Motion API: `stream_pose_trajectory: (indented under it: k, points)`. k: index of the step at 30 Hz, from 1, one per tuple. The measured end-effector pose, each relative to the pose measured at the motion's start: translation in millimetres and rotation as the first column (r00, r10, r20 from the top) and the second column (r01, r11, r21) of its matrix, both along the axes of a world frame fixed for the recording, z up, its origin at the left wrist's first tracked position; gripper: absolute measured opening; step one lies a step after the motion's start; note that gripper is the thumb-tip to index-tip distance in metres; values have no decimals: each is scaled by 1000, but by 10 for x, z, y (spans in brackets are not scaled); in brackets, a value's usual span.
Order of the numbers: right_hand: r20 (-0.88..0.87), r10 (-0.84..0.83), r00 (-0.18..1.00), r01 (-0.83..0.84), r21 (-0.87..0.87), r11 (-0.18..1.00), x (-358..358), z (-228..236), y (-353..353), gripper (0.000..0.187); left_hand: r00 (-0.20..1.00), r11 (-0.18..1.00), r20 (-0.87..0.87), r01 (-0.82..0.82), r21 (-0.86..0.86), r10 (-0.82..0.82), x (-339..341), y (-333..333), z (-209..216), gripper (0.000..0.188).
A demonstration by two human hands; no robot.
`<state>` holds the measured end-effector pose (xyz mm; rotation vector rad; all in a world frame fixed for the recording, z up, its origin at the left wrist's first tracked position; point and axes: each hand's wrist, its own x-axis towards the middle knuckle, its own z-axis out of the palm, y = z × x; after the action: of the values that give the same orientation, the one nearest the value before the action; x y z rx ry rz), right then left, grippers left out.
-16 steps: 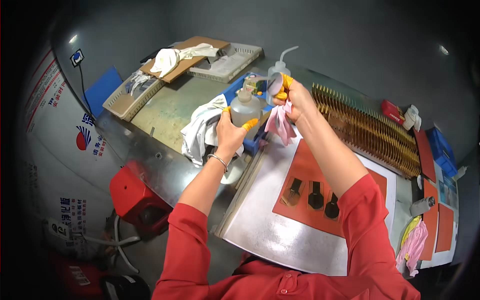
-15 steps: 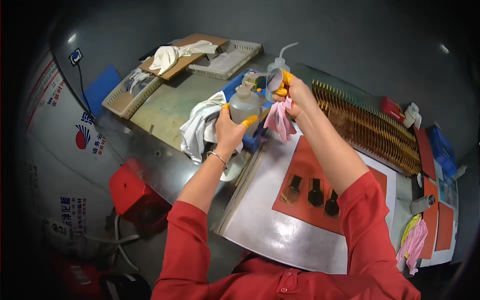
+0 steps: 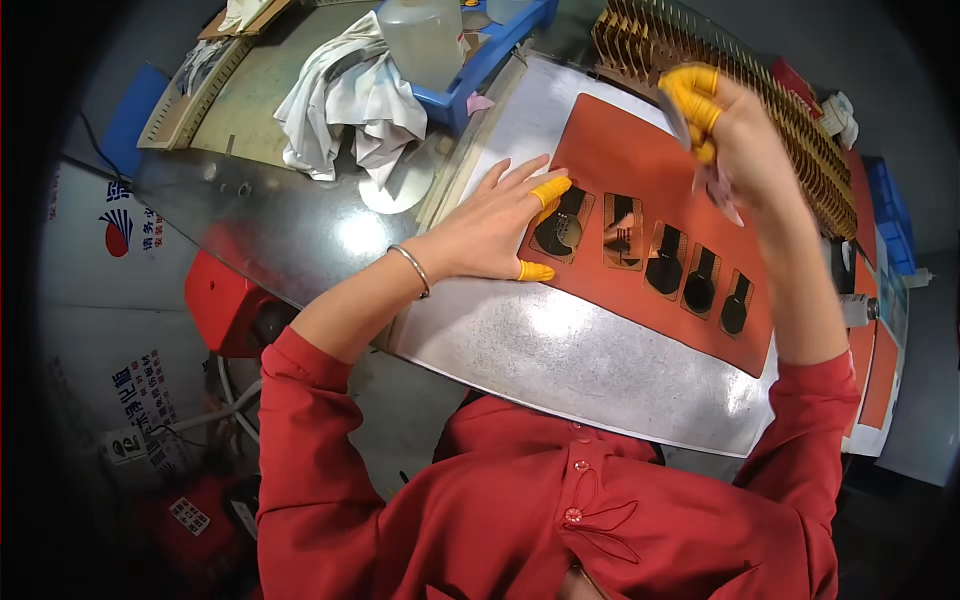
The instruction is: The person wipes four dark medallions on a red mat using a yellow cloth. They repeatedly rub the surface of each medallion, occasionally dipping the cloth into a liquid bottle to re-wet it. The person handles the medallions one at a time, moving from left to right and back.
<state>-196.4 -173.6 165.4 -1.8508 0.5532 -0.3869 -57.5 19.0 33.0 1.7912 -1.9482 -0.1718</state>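
Spread flat at the left edge of a red mat (image 3: 625, 145), my left hand (image 3: 480, 228) is open, yellow finger cots on two digits. Its fingertips are beside a small dark plate (image 3: 562, 230), the leftmost of several in a row; another dark plate (image 3: 623, 232) lies just right of it. Above the mat's far right part, my right hand (image 3: 748, 135) is closed, with yellow cots on its curled fingers. It grips a thin grey disc (image 3: 676, 120), seen nearly edge-on, and a pink cloth (image 3: 718, 190) hanging below the palm, partly hidden.
A translucent plastic bottle (image 3: 425, 45) stands by a blue tray (image 3: 490, 65) at the back. Left of it lies a crumpled white cloth (image 3: 345, 95). A long rack of upright brown plates (image 3: 800, 135) runs along the back right. A red stool (image 3: 225, 300) stands at the left.
My left hand has left the bottle and come down onto the mat. My right hand has moved right from the bottles, still with disc and pink cloth. The view has tipped down.
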Motion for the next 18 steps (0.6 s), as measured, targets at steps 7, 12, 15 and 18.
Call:
stream_pose_trajectory:
  k: [7, 12, 15, 18]
  points:
    - [-209, 58, 976, -76, -79, 994, -230, -1010, 302, 18, 980, 979, -9, -199, -31, 199, -206, -220, -39, 79]
    - [-173, -8, 985, -62, -395, 916, -85, -1215, 554, 17, 949, 948, -272, -225, -224, 161, 128, -154, -196, 53]
    - [-253, -39, 967, -95, -498, 862, -21, -1311, 579, 17, 932, 878, -255, -336, -340, 258, 352, -138, -195, 34]
    - [-205, -67, 976, -67, -584, 809, -14, -1349, 621, 17, 872, 881, -411, -393, -263, 266, 441, -161, -209, 28]
